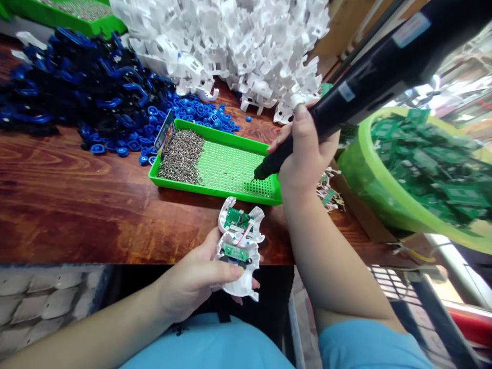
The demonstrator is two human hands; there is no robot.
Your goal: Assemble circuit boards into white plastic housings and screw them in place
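Observation:
My left hand (pixel 207 271) grips a white plastic housing (pixel 246 282) at the table's front edge, thumb across its lower part. Two green circuit boards (pixel 237 219) sit inside the housing, with thin wires between them. A black electric screwdriver (pixel 346 97) is wrapped in my right hand (pixel 307 148), tilted with its tip down to the left. That tip is over the right end of a green perforated tray (pixel 226 195); I cannot tell whether it touches the tray. Small metal screws (pixel 180 156) are heaped in the tray's left end.
White plastic shells (pixel 230 41) are piled at the back. Blue-and-black parts (pixel 96 87) and small blue rings (pixel 203 113) lie at the left. A yellow-green tub (pixel 353 159) full of circuit boards stands at the right. Another green tray (pixel 107 23) is at the far left.

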